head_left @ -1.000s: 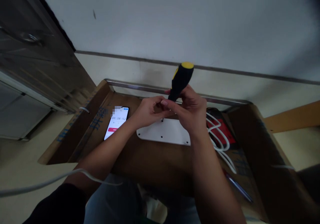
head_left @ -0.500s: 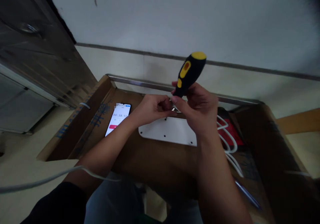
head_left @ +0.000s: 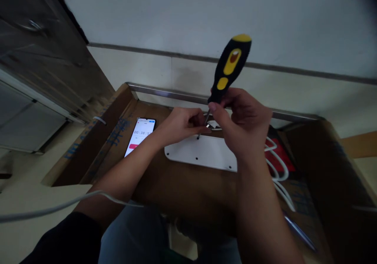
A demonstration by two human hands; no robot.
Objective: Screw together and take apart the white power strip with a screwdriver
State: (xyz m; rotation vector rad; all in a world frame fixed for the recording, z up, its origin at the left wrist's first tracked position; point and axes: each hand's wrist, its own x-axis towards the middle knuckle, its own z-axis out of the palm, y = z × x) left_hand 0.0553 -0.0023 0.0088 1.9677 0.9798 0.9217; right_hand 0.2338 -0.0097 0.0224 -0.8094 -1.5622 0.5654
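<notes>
My right hand point(head_left: 244, 122) grips a black and yellow screwdriver point(head_left: 231, 67) low on its handle, thumb and fingers pinched near the shaft. The screwdriver leans, handle up and to the right. My left hand point(head_left: 181, 124) is closed around the thin metal shaft, partly hiding it. Below its fingers, the tip appears to meet a dark hole on the far edge of a white plate point(head_left: 203, 153) with rounded corners. Several dark screw holes dot this plate. A small shiny metal piece shows at my left fingertips; I cannot make out what it is.
A phone point(head_left: 139, 136) with a running timer lies left of the plate. White cable point(head_left: 278, 162) loops over a red and black item point(head_left: 287, 156) on the right. A pen point(head_left: 300, 231) lies nearer. Cardboard walls point(head_left: 88, 150) and a metal rail point(head_left: 165, 92) border the work surface.
The screwdriver handle has risen and shifted right in view, turning slightly, and my right hand has moved right with it. My left hand stays by the shaft. The view has shifted slightly.
</notes>
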